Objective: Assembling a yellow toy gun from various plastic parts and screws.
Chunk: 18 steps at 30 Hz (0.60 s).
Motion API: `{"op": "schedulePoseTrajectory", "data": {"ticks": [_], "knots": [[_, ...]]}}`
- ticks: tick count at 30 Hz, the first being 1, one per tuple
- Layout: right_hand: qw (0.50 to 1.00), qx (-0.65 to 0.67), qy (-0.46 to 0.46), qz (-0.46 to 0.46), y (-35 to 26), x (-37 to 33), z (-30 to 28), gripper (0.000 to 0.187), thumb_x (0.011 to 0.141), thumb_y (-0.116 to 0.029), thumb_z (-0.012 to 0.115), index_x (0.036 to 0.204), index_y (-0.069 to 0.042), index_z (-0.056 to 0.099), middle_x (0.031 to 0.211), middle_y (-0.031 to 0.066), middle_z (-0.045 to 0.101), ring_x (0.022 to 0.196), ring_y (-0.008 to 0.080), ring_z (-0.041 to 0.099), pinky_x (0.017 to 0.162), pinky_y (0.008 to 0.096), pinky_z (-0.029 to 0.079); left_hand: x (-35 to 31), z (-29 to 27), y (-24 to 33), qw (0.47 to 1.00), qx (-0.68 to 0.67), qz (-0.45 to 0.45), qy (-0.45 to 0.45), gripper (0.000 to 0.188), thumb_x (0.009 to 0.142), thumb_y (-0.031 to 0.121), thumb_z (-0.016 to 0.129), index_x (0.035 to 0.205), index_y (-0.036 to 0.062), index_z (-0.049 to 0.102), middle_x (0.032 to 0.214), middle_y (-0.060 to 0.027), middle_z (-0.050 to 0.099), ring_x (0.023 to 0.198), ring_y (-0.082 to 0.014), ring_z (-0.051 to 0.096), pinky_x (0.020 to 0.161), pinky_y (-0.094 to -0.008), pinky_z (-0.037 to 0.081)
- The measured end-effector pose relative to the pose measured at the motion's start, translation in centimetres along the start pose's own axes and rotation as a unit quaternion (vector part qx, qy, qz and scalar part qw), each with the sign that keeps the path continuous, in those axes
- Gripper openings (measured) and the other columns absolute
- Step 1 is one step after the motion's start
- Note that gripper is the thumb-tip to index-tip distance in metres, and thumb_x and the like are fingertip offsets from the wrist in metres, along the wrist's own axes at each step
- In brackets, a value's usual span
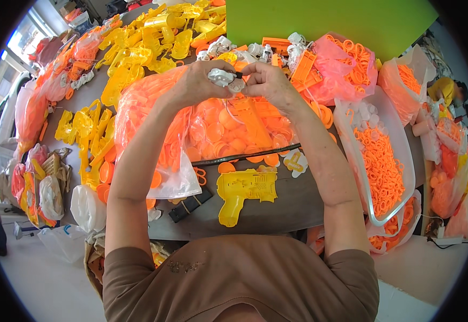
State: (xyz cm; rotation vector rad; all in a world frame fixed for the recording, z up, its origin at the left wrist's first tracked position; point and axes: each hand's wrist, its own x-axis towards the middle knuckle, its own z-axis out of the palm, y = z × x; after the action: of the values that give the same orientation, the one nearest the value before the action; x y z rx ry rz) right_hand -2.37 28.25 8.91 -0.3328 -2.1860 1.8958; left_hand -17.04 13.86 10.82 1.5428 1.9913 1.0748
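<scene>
Both my hands are raised over the middle of the table, close together. My left hand (195, 85) is closed around a white plastic part (221, 77). Fingertips of my right hand (270, 87) pinch a small clear round piece (237, 85) against the white part's end, with a dark bit beside it. Whether the two pieces are joined I cannot tell. Below them lies a heap of orange plastic parts (228, 126). Nearer to me, a yellow toy-gun shell half (244, 191) lies on the dark table (293, 209), its ribbed inside facing up.
Yellow shells (158, 37) pile up at the back left. An orange-filled bag (148, 118) stands left of the heap. On the right are a clear tub (376, 214) of orange rings and a pink bag (325, 80). A green panel (320, 27) rises behind. A black block (190, 205) lies near the front edge.
</scene>
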Motion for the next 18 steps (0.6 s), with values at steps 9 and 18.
{"op": "schedulePoseTrajectory", "data": {"ticks": [9, 18], "knots": [[0.999, 0.008, 0.045, -0.026, -0.6, -0.3, -1.1, 0.035, 0.086, -0.015, 0.059, 0.116, 0.001, 0.053, 0.084, 0.0044, 0.062, 0.079, 0.0118, 0.06, 0.074, 0.0255, 0.047, 2.3, -0.3, 2.5, 0.99, -0.038, -0.003, 0.133, 0.043, 0.065, 0.027, 0.083, 0.097, 0.0041, 0.066, 0.081, -0.001, 0.063, 0.071, -0.0082, 0.057, 0.063, -0.0235, 0.047], [0.979, -0.086, 0.124, -0.135, -3.6, -3.6, -1.9, 0.046, 0.083, -0.024, 0.066, 0.121, -0.005, 0.049, 0.109, 0.0062, 0.055, 0.103, 0.014, 0.052, 0.083, 0.0296, 0.045, 2.6, -2.2, 10.4, 0.984, -0.054, 0.091, 0.14, 0.045, 0.072, 0.037, 0.077, 0.097, 0.0018, 0.065, 0.073, -0.0013, 0.062, 0.059, -0.0067, 0.057, 0.049, -0.0206, 0.043]]}}
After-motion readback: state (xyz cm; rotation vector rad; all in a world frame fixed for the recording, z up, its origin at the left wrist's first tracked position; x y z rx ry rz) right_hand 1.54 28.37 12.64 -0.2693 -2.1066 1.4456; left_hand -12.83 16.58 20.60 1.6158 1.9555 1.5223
